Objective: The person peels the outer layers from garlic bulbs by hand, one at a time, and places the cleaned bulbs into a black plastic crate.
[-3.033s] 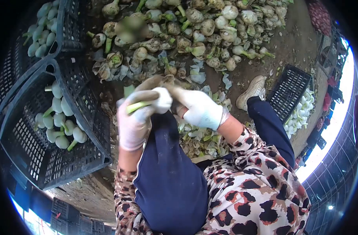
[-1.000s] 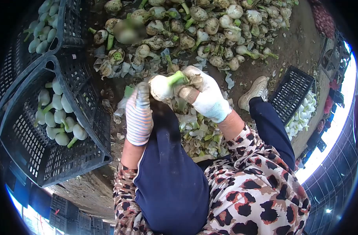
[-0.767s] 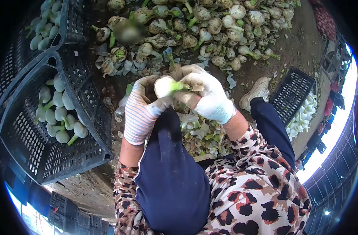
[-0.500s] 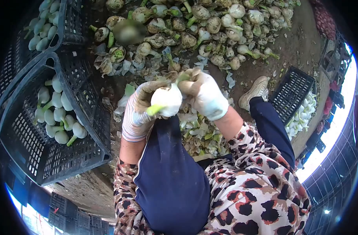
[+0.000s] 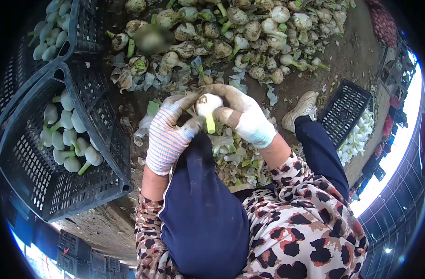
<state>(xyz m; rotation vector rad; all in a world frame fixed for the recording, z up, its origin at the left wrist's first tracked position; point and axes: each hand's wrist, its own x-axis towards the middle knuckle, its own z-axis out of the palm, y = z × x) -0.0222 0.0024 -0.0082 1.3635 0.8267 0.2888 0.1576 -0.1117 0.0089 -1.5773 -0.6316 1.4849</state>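
Between my gloved hands is a white garlic bulb with a short green stem pointing down toward me and a brown patch on its upper left. My right hand curls around its far side, the thumb pressed on the bulb's right side. From the left, my left hand closes on it, fingers bent, thumb near the stem; part of its contact is hidden. Both gloves are soiled at the fingers. Beyond my hands lies a heap of unpeeled garlic bulbs with dirty skins and cut stems.
A black plastic crate at my left holds several cleaned bulbs; another crate of bulbs stands behind it. Peeled skins litter the ground below my hands. At right, a black crate lies beside white bulbs, near my shoe.
The garlic bulb has turned, its stem swinging from the left to point down, and a brown patch now shows. Both hands have shifted their hold, the right wrapping around the far side.
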